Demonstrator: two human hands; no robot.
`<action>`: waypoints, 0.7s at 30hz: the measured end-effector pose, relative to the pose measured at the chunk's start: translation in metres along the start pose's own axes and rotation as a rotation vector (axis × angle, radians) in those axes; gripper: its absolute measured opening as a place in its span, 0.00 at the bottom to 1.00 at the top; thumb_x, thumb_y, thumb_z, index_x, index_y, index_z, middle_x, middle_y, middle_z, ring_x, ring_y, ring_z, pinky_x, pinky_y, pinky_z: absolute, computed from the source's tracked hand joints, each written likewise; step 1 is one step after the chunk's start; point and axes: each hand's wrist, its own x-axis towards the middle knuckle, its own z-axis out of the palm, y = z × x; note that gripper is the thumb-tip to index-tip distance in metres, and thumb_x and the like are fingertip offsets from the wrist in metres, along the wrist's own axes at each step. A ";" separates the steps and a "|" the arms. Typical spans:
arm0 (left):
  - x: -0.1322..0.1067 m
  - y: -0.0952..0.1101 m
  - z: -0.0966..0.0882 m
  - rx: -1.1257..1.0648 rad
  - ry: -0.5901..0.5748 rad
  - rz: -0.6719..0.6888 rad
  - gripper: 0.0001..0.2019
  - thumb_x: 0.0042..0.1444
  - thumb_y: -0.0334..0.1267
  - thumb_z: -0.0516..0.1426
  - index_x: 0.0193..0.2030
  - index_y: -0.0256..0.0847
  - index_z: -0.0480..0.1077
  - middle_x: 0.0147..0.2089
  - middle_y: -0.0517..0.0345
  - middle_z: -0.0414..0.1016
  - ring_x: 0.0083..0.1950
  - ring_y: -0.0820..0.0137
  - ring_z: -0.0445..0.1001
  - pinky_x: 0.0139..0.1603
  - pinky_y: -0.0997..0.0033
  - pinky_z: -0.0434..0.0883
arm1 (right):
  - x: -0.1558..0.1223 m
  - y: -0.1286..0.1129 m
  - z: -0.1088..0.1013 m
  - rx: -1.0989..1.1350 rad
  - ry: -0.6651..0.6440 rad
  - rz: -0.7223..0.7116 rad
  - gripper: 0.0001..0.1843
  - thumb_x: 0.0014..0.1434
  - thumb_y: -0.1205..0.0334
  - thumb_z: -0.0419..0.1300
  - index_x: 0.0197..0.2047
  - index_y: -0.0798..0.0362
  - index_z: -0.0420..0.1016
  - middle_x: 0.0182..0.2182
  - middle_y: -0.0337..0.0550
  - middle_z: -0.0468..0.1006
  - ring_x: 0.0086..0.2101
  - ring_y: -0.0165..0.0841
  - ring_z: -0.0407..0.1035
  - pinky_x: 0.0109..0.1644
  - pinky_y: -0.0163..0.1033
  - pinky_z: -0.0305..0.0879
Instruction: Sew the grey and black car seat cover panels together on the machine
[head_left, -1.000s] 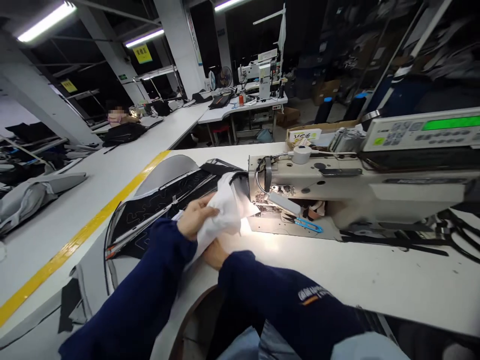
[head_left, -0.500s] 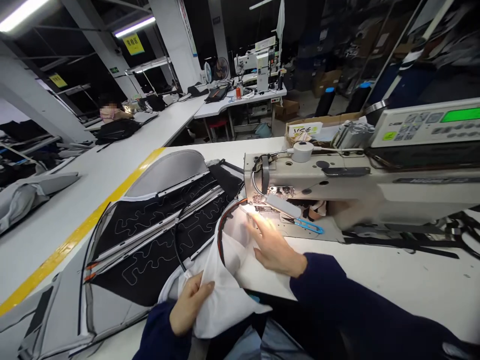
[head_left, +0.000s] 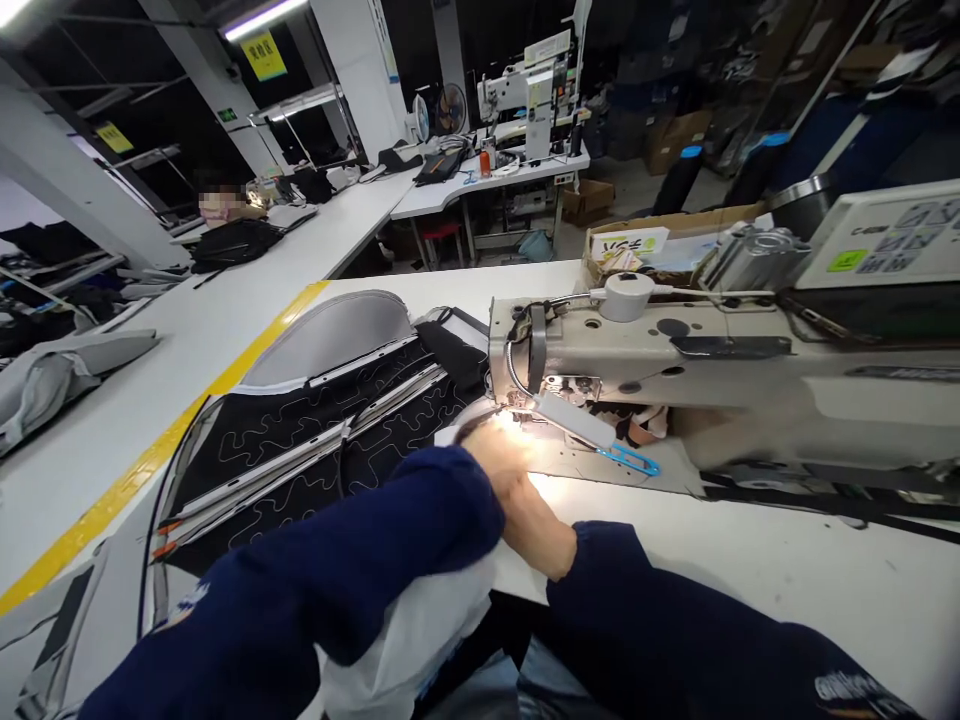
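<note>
Two hands crowd in under the sewing machine's [head_left: 645, 350] head, and we have the left hand [head_left: 496, 447] in the lamp's glare, the right hand [head_left: 536, 525] tucked just behind, overlapping it. Fingers? They're hidden or washed out, so we can't tell whether either set is gripping. The black-and-grey panel [head_left: 277, 440] lies flat on the surface [head_left: 690, 550], left of the machine, and that navy left sleeve [head_left: 420, 530] cuts right across our view of it! White cloth [head_left: 435, 620] spills from beneath the forearm toward the near edge. To the right of the hands, the grey lamp head [head_left: 576, 420] slants across, covering the blades of the blue snips [head_left: 634, 460]. Behind the machine we spot a filled cardboard box [head_left: 690, 222]; far left, a yellow strip [head_left: 154, 450] runs diagonally.
</note>
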 end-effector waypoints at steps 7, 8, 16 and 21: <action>-0.004 -0.030 0.058 0.106 0.129 -0.224 0.14 0.59 0.41 0.55 0.42 0.30 0.70 0.40 0.45 0.72 0.45 0.57 0.68 0.44 0.58 0.62 | 0.008 0.010 -0.019 -0.350 -0.251 -0.162 0.20 0.59 0.74 0.46 0.49 0.73 0.72 0.43 0.68 0.73 0.43 0.49 0.68 0.48 0.58 0.60; -0.004 -0.028 0.059 0.091 0.142 -0.238 0.14 0.59 0.43 0.55 0.41 0.31 0.70 0.40 0.45 0.72 0.45 0.57 0.68 0.44 0.58 0.62 | 0.009 0.011 -0.020 -0.350 -0.255 -0.175 0.20 0.59 0.74 0.46 0.49 0.72 0.72 0.42 0.66 0.73 0.41 0.47 0.68 0.46 0.57 0.61; 0.011 -0.034 0.064 -0.148 0.153 -0.402 0.08 0.58 0.36 0.54 0.31 0.38 0.73 0.36 0.54 0.76 0.45 0.62 0.70 0.46 0.60 0.62 | 0.015 0.021 -0.010 -0.192 -0.210 -0.217 0.14 0.59 0.75 0.46 0.38 0.64 0.74 0.32 0.55 0.71 0.31 0.39 0.63 0.34 0.47 0.55; 0.005 -0.031 0.060 -0.121 0.251 -0.428 0.11 0.62 0.35 0.50 0.34 0.37 0.73 0.41 0.53 0.73 0.46 0.64 0.69 0.46 0.63 0.64 | 0.016 0.033 -0.010 -0.131 -0.202 -0.287 0.13 0.61 0.75 0.47 0.29 0.57 0.68 0.26 0.47 0.68 0.27 0.35 0.59 0.29 0.42 0.48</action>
